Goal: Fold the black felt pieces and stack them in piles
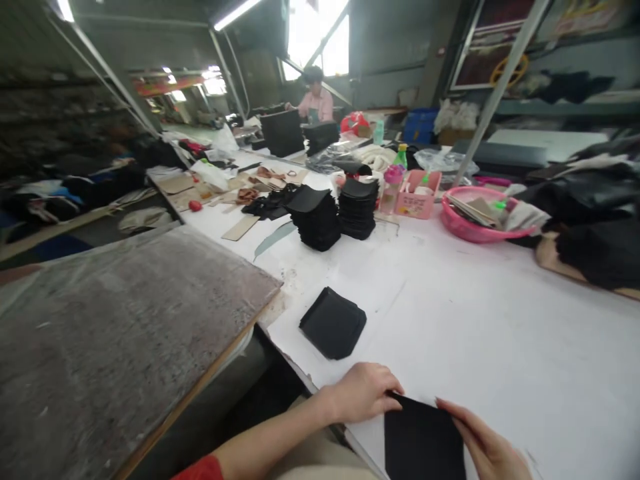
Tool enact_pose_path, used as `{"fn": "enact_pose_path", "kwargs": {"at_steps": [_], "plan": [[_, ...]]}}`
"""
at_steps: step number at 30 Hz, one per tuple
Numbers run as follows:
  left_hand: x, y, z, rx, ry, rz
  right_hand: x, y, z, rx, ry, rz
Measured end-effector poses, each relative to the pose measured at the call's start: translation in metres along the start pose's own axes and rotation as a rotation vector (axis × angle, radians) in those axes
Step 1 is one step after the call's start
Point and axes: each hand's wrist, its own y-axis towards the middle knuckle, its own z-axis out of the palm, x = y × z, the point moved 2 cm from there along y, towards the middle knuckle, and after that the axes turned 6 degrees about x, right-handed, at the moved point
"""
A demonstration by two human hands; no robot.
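Note:
A flat black panel (424,440), perhaps fabric or leather, lies at the near edge of the white table (525,347); its lower end runs out of view. My left hand (363,392) pinches the panel's far left corner between thumb and fingers. At the far right corner, my right hand (487,443) has its fingers along the edge; its thumb is hidden, so its grip is unclear. Just beyond my left hand rests a low pile of black cut pieces (334,323) with clipped corners.
Two tall black stacks (314,219) (358,208) stand farther back. Behind them are a pink bottle (392,190), a pink box (419,195) and a pink basin (480,217) of scraps. A grey board (135,333) borders the left. A person (320,103) works at the far end.

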Motion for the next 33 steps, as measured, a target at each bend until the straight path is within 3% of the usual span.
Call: {"fn": "enact_pose_path", "kwargs": {"at_steps": [5, 9, 11, 14, 18, 23, 26, 33], "plan": [[-0.01, -0.005, -0.003, -0.066, 0.037, -0.056, 0.025, 0.032, 0.018, 0.054, 0.118, -0.123], [-0.008, -0.02, -0.027, -0.249, -0.17, -0.199, 0.044, 0.057, 0.014, -0.078, 0.144, -0.064], [0.001, -0.032, -0.048, -0.403, -0.245, -0.3, 0.042, 0.066, 0.012, -0.129, 0.157, -0.005], [0.024, -0.049, -0.079, -0.604, -0.219, -0.432, 0.029, 0.074, 0.019, -0.07, 0.216, 0.069], [0.062, -0.063, -0.098, -0.712, 0.012, -0.596, 0.012, 0.076, 0.039, -0.029, 0.158, 0.118], [0.085, -0.071, -0.089, -0.764, 0.15, -0.724, 0.007, 0.074, 0.045, -0.106, 0.082, 0.07], [0.088, -0.07, -0.085, -0.729, 0.172, -0.782, 0.011, 0.078, 0.048, -0.116, 0.099, 0.128], [0.093, -0.046, -0.092, -0.521, 0.124, -0.894, 0.076, 0.13, 0.089, -0.028, 0.307, 0.139]]}}
